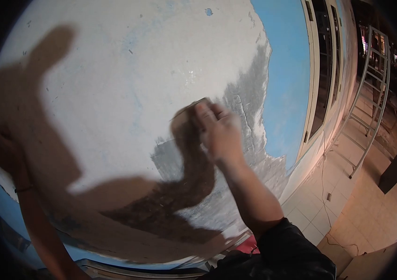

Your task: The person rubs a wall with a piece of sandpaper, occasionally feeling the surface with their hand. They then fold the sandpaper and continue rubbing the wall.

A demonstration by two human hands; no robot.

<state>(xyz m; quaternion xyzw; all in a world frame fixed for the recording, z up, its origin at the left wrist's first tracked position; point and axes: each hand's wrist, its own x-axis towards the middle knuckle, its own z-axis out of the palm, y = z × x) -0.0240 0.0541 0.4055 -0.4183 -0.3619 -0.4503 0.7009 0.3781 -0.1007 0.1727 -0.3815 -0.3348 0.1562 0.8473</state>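
My right hand (219,128) is closed around a thin flat piece (194,105), which looks like folded sandpaper, and holds it against the wall. The hand is slightly blurred. Around it the wall (114,60) has a whitish coat, with rough grey patches (250,93) on the right and below. At the far left, in shadow, my left hand (8,151) is up close to the wall, a dark band (23,189) on its wrist. Its fingers are too dim to make out. My head and arms cast a large shadow across the surface.
Blue paint (289,84) borders the bare patch on the right, beside a window frame (313,79). A metal ladder (366,102) leans farther right above the tiled floor (308,212). A thin cable (324,196) runs over the tiles, and a dark box (394,172) stands beyond.
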